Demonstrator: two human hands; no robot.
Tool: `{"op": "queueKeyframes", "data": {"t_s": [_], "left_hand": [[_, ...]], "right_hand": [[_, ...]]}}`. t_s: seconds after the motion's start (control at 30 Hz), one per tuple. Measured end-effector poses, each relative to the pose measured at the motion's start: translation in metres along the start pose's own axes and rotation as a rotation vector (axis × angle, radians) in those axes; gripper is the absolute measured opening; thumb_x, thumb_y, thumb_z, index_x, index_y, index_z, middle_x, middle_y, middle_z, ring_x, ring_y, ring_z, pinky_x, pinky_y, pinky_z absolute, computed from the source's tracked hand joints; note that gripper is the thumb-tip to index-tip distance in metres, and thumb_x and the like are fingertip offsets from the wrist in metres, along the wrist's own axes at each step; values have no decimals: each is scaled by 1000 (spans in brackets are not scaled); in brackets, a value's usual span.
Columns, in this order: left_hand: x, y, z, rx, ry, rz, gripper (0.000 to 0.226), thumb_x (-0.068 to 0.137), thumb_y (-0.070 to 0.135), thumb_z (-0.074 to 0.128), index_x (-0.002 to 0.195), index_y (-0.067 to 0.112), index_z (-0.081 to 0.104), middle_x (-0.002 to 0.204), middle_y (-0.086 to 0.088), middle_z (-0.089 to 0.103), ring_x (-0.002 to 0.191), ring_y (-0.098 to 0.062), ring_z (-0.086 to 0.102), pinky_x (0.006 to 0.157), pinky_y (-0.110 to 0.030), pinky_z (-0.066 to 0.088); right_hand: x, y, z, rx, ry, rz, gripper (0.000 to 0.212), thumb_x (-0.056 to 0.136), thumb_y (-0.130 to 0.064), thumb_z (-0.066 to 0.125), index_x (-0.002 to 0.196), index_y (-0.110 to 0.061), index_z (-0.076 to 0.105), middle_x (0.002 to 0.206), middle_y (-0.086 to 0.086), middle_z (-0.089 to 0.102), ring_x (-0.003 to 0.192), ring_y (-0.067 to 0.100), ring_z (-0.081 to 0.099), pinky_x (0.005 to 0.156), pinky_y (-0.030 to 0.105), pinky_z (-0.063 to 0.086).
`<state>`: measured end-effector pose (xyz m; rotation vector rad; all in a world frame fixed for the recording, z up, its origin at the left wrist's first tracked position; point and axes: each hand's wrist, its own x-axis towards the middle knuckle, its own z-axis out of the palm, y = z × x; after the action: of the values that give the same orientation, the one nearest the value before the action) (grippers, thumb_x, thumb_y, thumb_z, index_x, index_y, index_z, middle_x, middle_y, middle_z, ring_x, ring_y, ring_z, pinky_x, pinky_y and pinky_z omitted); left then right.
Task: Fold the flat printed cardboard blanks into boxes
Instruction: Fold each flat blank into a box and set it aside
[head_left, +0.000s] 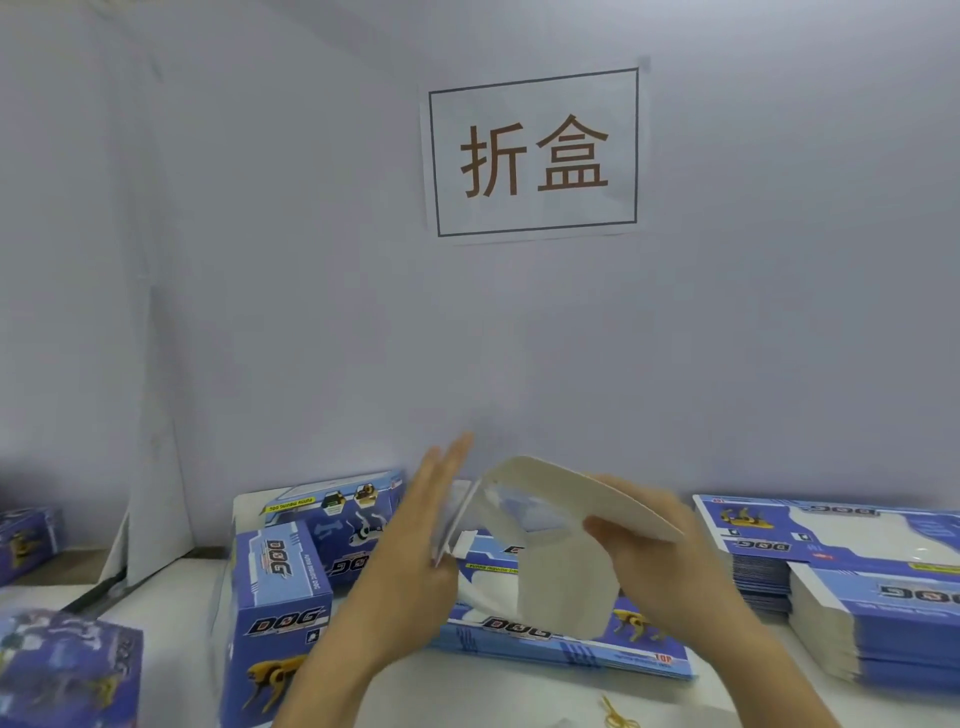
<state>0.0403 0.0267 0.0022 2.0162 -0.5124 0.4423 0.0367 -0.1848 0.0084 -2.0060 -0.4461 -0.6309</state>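
A half-folded cardboard blank, white inside and blue-printed outside, is held up above the table between both hands. My left hand presses flat, fingers straight, against its left panel. My right hand grips the curved upper flap on the right, thumb under it. Below lies a flat blue "DOG" blank on the table. A finished box stands upright at the left, and another lies behind it.
Stacks of flat blanks fill the right side of the white table. More blue boxes sit at the far left. A yellow rubber band lies near the front edge. A paper sign hangs on the wall behind.
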Motion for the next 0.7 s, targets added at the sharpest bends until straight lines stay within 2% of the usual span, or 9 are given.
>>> {"op": "queueKeyframes", "data": {"t_s": [0.03, 0.07, 0.17, 0.23, 0.33, 0.43, 0.53, 0.63, 0.7], "left_hand": [[-1, 2, 2, 12, -39, 16, 112, 86, -19, 44, 120, 85, 25, 136, 54, 27, 136, 16, 31, 94, -9, 46], [-1, 3, 4, 26, -37, 23, 109, 84, -20, 43, 115, 84, 31, 122, 58, 36, 121, 24, 39, 84, -3, 44], [2, 2, 6, 13, 95, 50, 89, 80, -22, 38, 107, 63, 44, 89, 39, 55, 77, 13, 55, 65, -7, 46], [4, -3, 4, -51, 173, 31, 80, 80, -21, 37, 104, 55, 44, 82, 19, 54, 62, -2, 52, 55, -18, 48], [5, -3, 0, -311, 266, -47, 49, 97, -12, 45, 109, 36, 47, 91, 1, 60, 77, -16, 62, 63, -27, 54], [6, 1, -4, -540, 366, -183, 21, 100, 12, 57, 103, 31, 49, 99, -12, 58, 72, -17, 61, 56, -30, 53], [8, -1, -6, -654, 462, -229, 23, 105, 10, 44, 111, 32, 47, 109, -11, 58, 79, -23, 58, 52, -31, 50], [7, -1, -8, -612, 486, -252, 34, 100, 3, 47, 110, 35, 48, 110, -9, 60, 84, -28, 62, 43, -31, 53], [7, -1, -9, -574, 438, -254, 39, 99, 3, 48, 108, 41, 51, 114, -11, 63, 90, -34, 64, 53, -40, 57]], "right_hand": [[1, 0, -2, -1, -11, 12, 55, 93, 5, 57, 86, -48, 69, 76, -31, 68, 71, -10, 60, 61, 6, 42], [2, -1, -1, 6, -21, 24, 49, 93, 2, 58, 88, -45, 71, 76, -30, 69, 72, -8, 60, 62, 6, 42], [1, -7, 3, 164, -92, 68, 29, 92, -17, 69, 112, -38, 71, 92, -26, 72, 83, -5, 66, 68, 5, 45], [-3, -10, 5, 274, -258, 93, 56, 77, -45, 82, 128, -48, 59, 117, -23, 69, 100, -6, 66, 79, 9, 49], [-8, -13, 4, 323, -540, 83, 103, 46, -72, 85, 136, -69, 34, 143, -33, 46, 129, -9, 46, 101, 22, 47], [-10, -15, 2, 202, -635, 43, 123, 50, -52, 93, 135, -79, 8, 148, -44, 23, 140, -11, 26, 106, 19, 35], [-10, -18, 4, 53, -704, 64, 133, 59, -42, 94, 129, -82, -12, 140, -49, 17, 127, -19, 30, 92, 2, 33], [-11, -25, 11, -39, -708, 82, 135, 62, -40, 93, 132, -77, -16, 153, -39, 10, 134, -4, 27, 97, 14, 33], [-11, -27, 16, -55, -640, 32, 133, 61, -42, 93, 134, -77, -12, 156, -40, 0, 145, 1, 19, 107, 22, 33]]}}
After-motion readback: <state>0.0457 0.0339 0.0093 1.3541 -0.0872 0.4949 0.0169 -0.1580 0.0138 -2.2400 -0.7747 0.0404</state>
